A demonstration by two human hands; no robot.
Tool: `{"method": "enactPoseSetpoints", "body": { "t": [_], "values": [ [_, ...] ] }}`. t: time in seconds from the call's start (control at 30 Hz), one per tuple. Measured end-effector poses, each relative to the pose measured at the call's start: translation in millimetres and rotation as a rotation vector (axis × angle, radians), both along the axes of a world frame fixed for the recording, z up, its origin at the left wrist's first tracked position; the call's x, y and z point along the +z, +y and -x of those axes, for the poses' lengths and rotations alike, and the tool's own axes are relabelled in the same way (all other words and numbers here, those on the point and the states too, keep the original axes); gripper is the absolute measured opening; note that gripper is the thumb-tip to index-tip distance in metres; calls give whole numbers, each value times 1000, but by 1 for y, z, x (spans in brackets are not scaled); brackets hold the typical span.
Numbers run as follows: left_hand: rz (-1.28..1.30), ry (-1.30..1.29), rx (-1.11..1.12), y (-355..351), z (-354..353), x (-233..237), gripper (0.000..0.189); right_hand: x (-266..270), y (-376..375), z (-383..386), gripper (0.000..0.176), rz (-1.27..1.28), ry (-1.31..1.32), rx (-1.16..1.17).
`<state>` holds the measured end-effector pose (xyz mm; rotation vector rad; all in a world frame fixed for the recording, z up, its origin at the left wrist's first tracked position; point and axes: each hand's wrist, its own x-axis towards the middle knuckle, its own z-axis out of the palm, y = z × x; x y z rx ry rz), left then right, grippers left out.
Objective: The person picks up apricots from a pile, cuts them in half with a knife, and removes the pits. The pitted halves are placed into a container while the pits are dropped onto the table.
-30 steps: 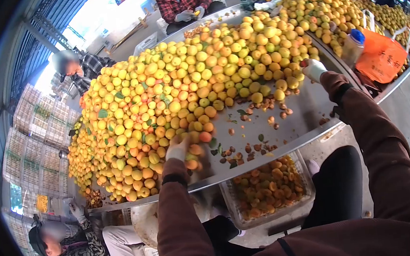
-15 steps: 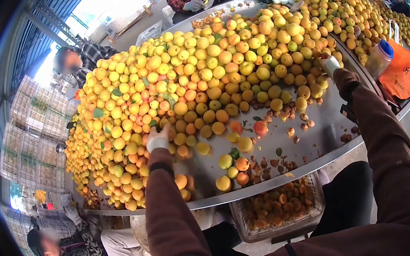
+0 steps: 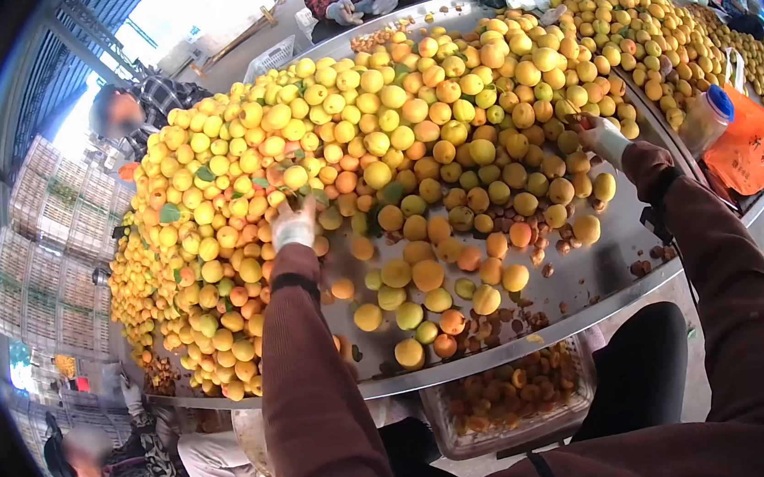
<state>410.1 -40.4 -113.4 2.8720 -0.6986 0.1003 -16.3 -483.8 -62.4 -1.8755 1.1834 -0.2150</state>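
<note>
A large heap of yellow-orange apricots (image 3: 237,170) covers the metal table (image 3: 589,287). My left hand (image 3: 295,224), in a pale glove with bare fingertips, reaches into the heap with its fingers spread against the fruit. At the heap's right end is my right hand (image 3: 607,138), also gloved, its fingers curled beside several apricots. Something thin and dark shows at those fingertips, too small to name. Between my hands, loose apricots (image 3: 427,275) lie on the bare metal near the front rim.
Brown pits (image 3: 505,323) lie near the front rim. Below it stands a crate (image 3: 590,389) of halved apricots. At right are an orange bag (image 3: 746,153) and a blue-lidded jar (image 3: 709,120). People sit around the table; stacked crates (image 3: 44,262) stand at left.
Apricots between my hands have rolled down toward the front rim, covering some of the pits. My left hand has moved slightly up the heap; my right hand has shifted a little left and down.
</note>
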Motion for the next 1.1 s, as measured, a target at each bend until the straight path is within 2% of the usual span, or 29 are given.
{"method": "enactPoseSetpoints", "body": {
  "t": [0.07,0.1,0.13,0.2,0.23,0.27,0.33,0.37,0.4,0.47,0.5,0.57,0.6,0.67,0.73,0.77,0.87,0.93,1.0,1.07,1.1],
  "values": [
    [-271,-259,-302,-8,32,30,37,-4,3,-12,48,117,-46,107],
    [-246,-126,-216,-16,35,33,60,-14,2,-22,47,207,-64,117],
    [-249,-126,-220,-21,47,41,60,-12,1,-29,47,203,-63,114],
    [206,34,94,-29,74,56,81,-6,4,-42,51,87,-46,-1],
    [210,-4,90,-30,88,60,84,-1,14,-40,50,2,-149,-31],
    [146,16,54,-29,99,68,82,-4,18,-41,50,2,-155,-36],
    [26,91,-150,-30,100,61,76,-20,19,-43,46,205,-18,197],
    [-17,109,-189,-34,114,54,71,-30,20,-40,38,167,-163,184],
    [-25,-25,-259,-37,127,45,74,-11,32,-32,35,74,-132,201],
    [113,356,-275,-45,151,45,74,-6,30,-23,30,8,-65,338],
    [118,360,-279,-48,154,48,74,1,34,-18,30,12,-60,334],
    [104,443,-478,-47,152,59,73,17,47,-13,28,100,-17,292],
    [222,424,-332,-45,152,77,70,15,41,-16,28,81,-47,189],
    [218,104,-204,-38,126,90,73,14,20,-22,34,461,81,150],
    [245,204,-84,-39,91,76,80,7,0,-30,36,342,81,43],
    [293,240,-123,-39,73,56,86,0,-8,-33,36,494,100,108],
    [358,286,-184,-64,95,62,87,12,13,-46,37,594,232,227],
    [421,279,-212,-74,101,47,86,14,25,-55,39,560,181,286],
    [592,426,-296,-82,116,42,80,18,54,-65,44,535,184,353],
    [146,224,-623,-80,107,8,76,14,51,-66,48,513,117,393],
    [232,419,-544,-82,139,29,74,10,50,-65,52,490,57,436]
  ]
}}
